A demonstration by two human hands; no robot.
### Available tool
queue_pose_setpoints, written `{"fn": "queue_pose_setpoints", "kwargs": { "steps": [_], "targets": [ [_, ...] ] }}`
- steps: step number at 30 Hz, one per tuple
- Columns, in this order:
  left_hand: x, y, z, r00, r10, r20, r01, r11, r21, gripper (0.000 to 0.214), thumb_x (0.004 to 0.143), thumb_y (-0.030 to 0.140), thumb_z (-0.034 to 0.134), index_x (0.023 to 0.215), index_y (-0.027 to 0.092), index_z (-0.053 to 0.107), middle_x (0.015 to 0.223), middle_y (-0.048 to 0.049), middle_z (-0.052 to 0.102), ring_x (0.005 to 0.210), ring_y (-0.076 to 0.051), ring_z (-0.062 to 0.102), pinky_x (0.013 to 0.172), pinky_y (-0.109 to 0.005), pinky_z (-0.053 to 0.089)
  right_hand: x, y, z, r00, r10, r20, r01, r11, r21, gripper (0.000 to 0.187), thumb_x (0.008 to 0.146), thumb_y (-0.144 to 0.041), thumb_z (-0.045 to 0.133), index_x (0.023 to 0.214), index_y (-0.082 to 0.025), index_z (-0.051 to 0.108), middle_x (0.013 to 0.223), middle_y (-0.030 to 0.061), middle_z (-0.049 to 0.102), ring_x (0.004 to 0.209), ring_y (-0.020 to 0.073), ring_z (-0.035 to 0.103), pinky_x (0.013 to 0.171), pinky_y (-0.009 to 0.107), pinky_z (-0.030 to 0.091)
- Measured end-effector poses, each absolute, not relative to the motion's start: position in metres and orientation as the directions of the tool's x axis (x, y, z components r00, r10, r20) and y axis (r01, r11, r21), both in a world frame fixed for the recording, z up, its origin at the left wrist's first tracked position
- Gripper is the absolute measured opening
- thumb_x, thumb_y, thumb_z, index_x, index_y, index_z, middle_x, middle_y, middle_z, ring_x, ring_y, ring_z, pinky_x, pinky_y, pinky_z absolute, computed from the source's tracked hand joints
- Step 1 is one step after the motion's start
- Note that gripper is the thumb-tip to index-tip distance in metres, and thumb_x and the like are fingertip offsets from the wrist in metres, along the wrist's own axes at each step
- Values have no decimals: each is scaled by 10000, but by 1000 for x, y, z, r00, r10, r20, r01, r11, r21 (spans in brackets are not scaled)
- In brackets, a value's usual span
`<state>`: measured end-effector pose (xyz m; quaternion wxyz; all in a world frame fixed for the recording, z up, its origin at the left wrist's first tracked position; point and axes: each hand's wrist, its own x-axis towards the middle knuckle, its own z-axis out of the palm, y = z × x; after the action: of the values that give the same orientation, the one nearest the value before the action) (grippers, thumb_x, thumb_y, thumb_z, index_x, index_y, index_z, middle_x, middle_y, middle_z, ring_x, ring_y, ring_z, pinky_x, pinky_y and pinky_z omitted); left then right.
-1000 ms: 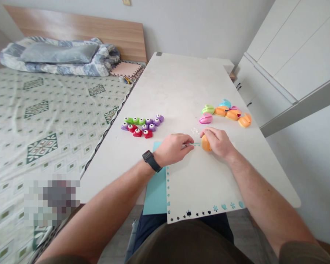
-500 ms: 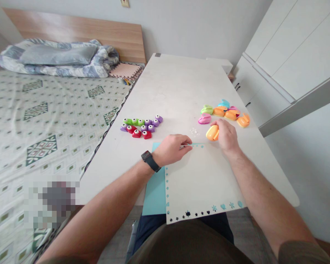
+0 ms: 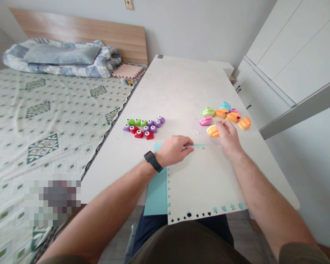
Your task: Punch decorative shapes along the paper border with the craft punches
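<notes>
My right hand [image 3: 229, 137] is closed on an orange craft punch [image 3: 213, 131], held tilted just beyond the top edge of a white sheet of paper [image 3: 203, 179]. Small cut-out shapes run along the sheet's left, bottom and top edges. At that top edge, the thumb and fingers of my left hand [image 3: 177, 149] pinch the paper. Beneath the white sheet lies a light blue sheet [image 3: 156, 194], showing on the left. Tiny white paper scraps [image 3: 195, 133] are scattered between my hands.
Small purple, green and red punches [image 3: 139, 134] stand grouped at the left of the white table [image 3: 181, 84]. Larger orange, pink, green and blue punches [image 3: 233, 116] sit at the right. A bed [image 3: 71, 102] adjoins the table's left side; white cabinets [image 3: 297, 55] stand right.
The orange craft punch in my right hand has tipped, now showing more of its side. My left hand stays at the paper's top edge. The whole view has shifted slightly.
</notes>
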<state>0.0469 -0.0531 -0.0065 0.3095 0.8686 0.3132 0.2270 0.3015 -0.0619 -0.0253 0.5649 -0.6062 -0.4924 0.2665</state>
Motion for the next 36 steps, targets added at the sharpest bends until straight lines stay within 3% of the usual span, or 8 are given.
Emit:
{"fn": "queue_pose_setpoints", "kwargs": {
  "steps": [11, 26, 30, 36],
  "targets": [
    [47, -53, -9, 699, 681, 220, 388, -618, 683, 149, 921, 248, 650, 1023, 172, 726, 952, -47, 746, 864, -174, 697, 772, -283, 524, 289, -70, -16, 366, 816, 448, 572, 182, -799, 317, 952, -541, 578, 1017, -233, 619, 833, 24, 668, 702, 184, 625, 647, 307, 525],
    [47, -62, 3, 844, 429, 322, 147, -761, 631, 169, 938, 234, 639, 958, 184, 799, 851, -62, 714, 754, -151, 640, 727, -281, 488, 293, -72, -3, 413, 823, 391, 372, 239, -897, 240, 894, -451, 679, 903, -212, 650, 760, 0, 630, 665, 156, 592, 586, 275, 518],
    [50, -66, 6, 852, 394, 345, 94, -763, 640, 185, 945, 244, 628, 926, 190, 803, 845, -70, 716, 749, -155, 643, 726, -287, 494, 295, -72, -1, 420, 838, 349, 338, 212, -917, 243, 887, -451, 689, 877, -209, 666, 768, 5, 639, 689, 161, 598, 599, 279, 511],
    [50, -69, 10, 880, 391, 269, 127, -740, 661, 196, 946, 286, 616, 938, 227, 803, 890, -75, 725, 795, -177, 661, 790, -314, 532, 294, -74, 1, 402, 865, 300, 351, 158, -923, 270, 886, -495, 671, 889, -224, 670, 752, 16, 644, 673, 183, 607, 571, 300, 517]
  ]
}}
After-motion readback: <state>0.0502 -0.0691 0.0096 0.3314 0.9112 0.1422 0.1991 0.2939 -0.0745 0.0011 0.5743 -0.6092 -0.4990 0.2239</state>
